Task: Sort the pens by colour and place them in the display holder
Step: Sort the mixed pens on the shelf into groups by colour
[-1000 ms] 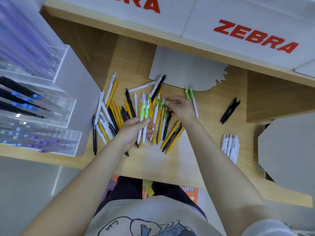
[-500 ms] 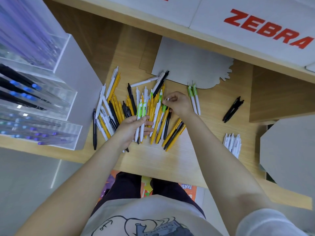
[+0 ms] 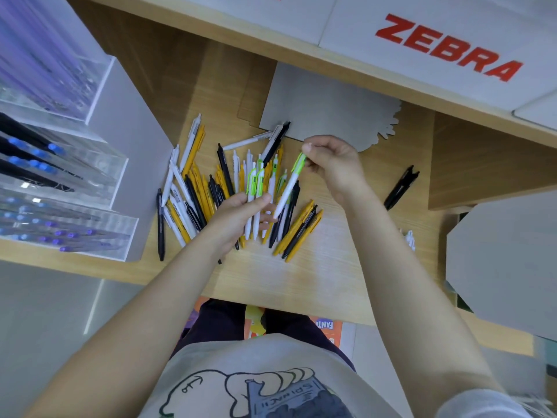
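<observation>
A loose heap of pens (image 3: 208,191), white, yellow, black and white-with-green, lies on the wooden counter (image 3: 286,279). My left hand (image 3: 238,218) grips a small bunch of white pens with green clips (image 3: 256,188), upright over the heap. My right hand (image 3: 331,164) pinches the green top of another white pen with a green clip (image 3: 289,185), lifted and slanting down toward the left hand. The clear acrylic display holder (image 3: 60,176) stands at the left, with dark and blue pens in its tiers.
Black pens (image 3: 402,187) lie apart at the right. A few white pens (image 3: 409,239) show beside my right forearm. A grey card cutout (image 3: 328,107) lies behind the heap, a grey panel (image 3: 506,267) at the right edge, white ZEBRA boxes (image 3: 446,46) above.
My right hand has lifted a white pen with a green clip out of the heap and moved it up and right. The left hand keeps its bunch.
</observation>
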Available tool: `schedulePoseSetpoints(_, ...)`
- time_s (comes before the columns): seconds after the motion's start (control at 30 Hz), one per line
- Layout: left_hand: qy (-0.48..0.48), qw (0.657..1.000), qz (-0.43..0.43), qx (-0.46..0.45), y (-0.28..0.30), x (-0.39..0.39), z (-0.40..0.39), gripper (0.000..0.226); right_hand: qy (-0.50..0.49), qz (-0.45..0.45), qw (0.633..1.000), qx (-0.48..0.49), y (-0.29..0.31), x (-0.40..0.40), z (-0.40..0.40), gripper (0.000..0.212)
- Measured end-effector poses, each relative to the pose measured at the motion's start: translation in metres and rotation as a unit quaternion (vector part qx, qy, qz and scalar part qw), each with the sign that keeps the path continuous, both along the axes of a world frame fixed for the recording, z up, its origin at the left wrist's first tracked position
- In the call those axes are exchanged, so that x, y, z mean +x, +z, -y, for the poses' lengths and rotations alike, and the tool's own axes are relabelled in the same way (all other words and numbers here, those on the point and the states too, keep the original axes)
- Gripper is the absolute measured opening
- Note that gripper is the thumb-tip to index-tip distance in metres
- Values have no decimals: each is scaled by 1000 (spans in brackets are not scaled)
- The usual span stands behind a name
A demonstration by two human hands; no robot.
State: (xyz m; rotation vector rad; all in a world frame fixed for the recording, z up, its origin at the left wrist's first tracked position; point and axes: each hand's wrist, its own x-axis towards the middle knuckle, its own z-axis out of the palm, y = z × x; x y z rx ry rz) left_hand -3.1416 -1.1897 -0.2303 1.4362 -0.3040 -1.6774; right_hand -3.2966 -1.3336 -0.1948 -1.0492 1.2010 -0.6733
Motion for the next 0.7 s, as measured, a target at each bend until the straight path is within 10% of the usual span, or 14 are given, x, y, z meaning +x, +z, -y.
schedulePoseSetpoints(0.33, -25, 999, -38, 25, -11, 0, -14, 29, 38, -210, 977, 12, -46, 1, -15, 5)
schedulePoseSetpoints(0.7, -2, 998, -39, 40, -24, 3, -20, 21, 264, -315, 906, -107, -79, -16, -9, 65)
